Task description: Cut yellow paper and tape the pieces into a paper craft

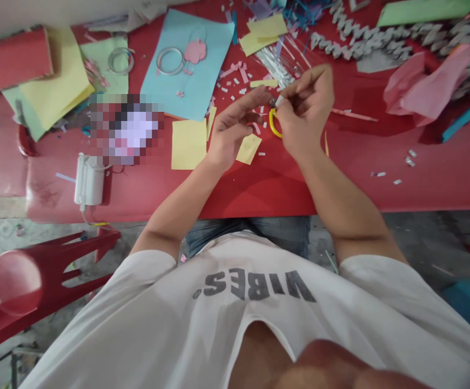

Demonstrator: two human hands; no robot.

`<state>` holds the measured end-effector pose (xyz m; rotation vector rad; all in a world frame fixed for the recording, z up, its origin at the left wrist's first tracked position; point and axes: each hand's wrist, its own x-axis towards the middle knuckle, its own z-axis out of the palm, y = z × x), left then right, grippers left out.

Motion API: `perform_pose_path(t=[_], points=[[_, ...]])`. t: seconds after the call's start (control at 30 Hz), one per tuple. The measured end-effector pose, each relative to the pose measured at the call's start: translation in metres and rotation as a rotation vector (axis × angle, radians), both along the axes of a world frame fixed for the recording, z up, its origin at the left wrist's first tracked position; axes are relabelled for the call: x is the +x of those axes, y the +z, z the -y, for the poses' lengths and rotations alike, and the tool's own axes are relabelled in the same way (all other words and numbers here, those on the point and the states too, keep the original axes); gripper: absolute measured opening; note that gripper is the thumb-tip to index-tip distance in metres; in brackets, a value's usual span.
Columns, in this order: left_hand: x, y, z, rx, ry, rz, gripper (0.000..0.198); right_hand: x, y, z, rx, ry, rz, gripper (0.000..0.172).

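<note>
My right hand (308, 111) pinches a small white piece (279, 101) between thumb and fingers above the red table. Against its left side shows a yellow loop (274, 124), which looks like a scissors handle; whether the hand holds it I cannot tell. My left hand (235, 127) faces it from the left, fingers stretched out and thumb apart, fingertips close to the white piece. A small dark bit shows between the two hands. Below the left fingers lies a yellow paper piece (249, 149), with a larger yellow paper square (188, 144) further left.
A blue sheet (186, 59) carries a tape roll (169, 60) and a pink flower cutout (195, 51). Silvery strips (274, 64) and paper scraps lie behind my hands. Pink paper (431, 89) sits right; a white adapter-like box (89, 181) and red chair (48, 275) are left.
</note>
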<state>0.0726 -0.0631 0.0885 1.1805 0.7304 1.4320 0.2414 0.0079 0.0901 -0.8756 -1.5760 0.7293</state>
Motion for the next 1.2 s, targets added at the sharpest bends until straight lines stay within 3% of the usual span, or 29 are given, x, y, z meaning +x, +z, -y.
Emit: perform_pose_path(t=[0.17, 0.27, 0.33, 0.5, 0.6, 0.73, 0.87, 0.97, 1.2], points=[[-0.009, -0.007, -0.007, -0.075, 0.067, -0.004, 0.050, 0.022, -0.043, -0.055, 0.154, 0.122, 0.235, 0.014], [-0.012, -0.010, -0.010, -0.131, 0.119, 0.000, 0.048, 0.028, -0.062, -0.077, 0.177, 0.086, 0.300, 0.016], [-0.013, -0.012, -0.012, -0.150, 0.135, -0.007, 0.045, 0.028, -0.065, -0.081, 0.207, 0.057, 0.323, 0.020], [-0.013, -0.012, -0.013, -0.168, 0.102, 0.029, 0.053, 0.017, -0.040, -0.055, 0.229, 0.086, 0.191, 0.052], [-0.012, -0.010, -0.012, -0.195, 0.095, 0.038, 0.054, 0.013, -0.015, -0.027, 0.174, 0.182, 0.181, 0.052], [-0.009, -0.008, -0.011, -0.159, 0.069, 0.036, 0.053, 0.013, 0.007, -0.001, 0.103, 0.178, 0.230, 0.051], [-0.005, -0.007, -0.010, -0.072, 0.062, 0.033, 0.053, 0.014, 0.010, 0.003, 0.102, 0.177, 0.261, 0.057], [-0.004, -0.005, -0.008, -0.030, 0.073, -0.002, 0.050, 0.015, 0.007, 0.001, 0.101, 0.162, 0.298, 0.050], [-0.011, 0.002, -0.009, -0.067, 0.043, -0.022, 0.060, 0.016, 0.002, -0.002, 0.186, 0.078, 0.302, 0.050]])
